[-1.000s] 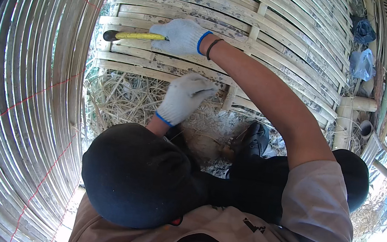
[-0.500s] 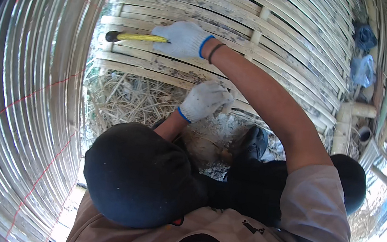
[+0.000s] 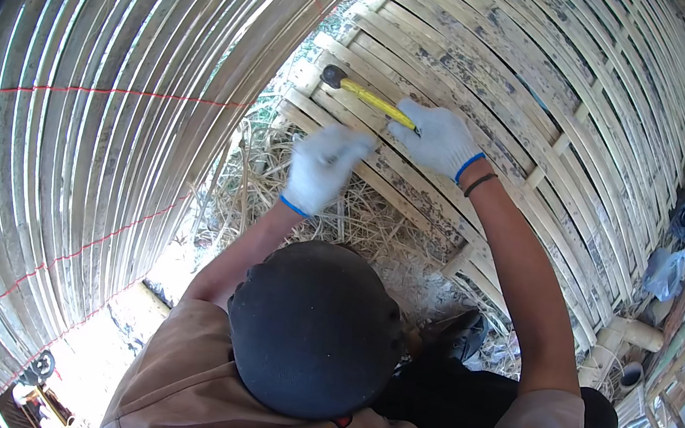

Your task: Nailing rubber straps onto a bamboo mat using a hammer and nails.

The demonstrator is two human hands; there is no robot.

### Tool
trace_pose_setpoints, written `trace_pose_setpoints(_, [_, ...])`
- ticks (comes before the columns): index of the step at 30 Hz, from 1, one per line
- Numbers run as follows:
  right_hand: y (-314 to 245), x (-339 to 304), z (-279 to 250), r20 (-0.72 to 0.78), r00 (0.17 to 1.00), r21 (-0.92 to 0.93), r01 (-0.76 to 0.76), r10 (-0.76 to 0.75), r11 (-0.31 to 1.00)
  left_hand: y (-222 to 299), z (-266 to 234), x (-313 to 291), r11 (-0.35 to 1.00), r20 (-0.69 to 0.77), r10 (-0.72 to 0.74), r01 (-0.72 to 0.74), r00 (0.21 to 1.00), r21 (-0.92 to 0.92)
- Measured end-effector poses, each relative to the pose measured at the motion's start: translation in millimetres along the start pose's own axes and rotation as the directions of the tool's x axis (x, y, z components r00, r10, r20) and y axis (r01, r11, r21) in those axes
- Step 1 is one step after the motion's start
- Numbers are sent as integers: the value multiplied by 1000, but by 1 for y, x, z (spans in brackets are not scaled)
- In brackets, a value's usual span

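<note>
In my gloved right hand [image 3: 438, 140] is a hammer [image 3: 376, 100] with a yellow handle and a dark, rounded end pointing left. The hand is closed round the handle, above a woven panel of split bamboo [image 3: 433, 69]. My left hand [image 3: 320, 167], also in a white glove with a blue cuff, is raised near the panel's lower left edge. Its fingers are smeared by motion, so what they hold, if anything, does not show. Whether the hammer's end touches the panel I cannot tell.
A wall of upright bamboo slats [image 3: 142, 81] with red string across it rises at left. Dry straw [image 3: 342, 214] lies below the panel. My dark-clad knee [image 3: 317, 333] is close under my hands. Plastic bags [image 3: 665, 272] and thick bamboo poles [image 3: 636, 334] are at right.
My left hand has moved left and up from the panel's lower edge. The view has turned, so the panel now slants. My right hand still holds the hammer.
</note>
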State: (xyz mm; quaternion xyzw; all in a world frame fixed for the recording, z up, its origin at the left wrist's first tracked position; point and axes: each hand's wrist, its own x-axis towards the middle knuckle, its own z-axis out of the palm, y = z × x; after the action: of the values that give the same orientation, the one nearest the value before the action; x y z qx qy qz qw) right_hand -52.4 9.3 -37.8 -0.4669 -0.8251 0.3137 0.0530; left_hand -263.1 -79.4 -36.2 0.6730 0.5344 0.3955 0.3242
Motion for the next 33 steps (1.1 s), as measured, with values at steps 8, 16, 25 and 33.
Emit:
trace_pose_setpoints(8, [2, 0, 1, 16, 1000, -20, 4, -3, 1000, -61, -54, 29, 971, -442, -208, 239, 873, 16])
trace_pose_setpoints(16, [-5, -1, -3, 47, 999, -31, -11, 12, 999, -85, -32, 19, 966, -591, -129, 236, 796, 106])
trace_pose_setpoints(25, [-2, 0, -1, 35, 999, -17, -15, 15, 1000, -95, -26, 26, 961, -623, -43, 202, 781, 187])
trace_pose_setpoints(33, [-5, -2, 4, -7, 1000, 42, 5, -4, 999, -94, -24, 23, 964, -621, -74, 214, 780, 155])
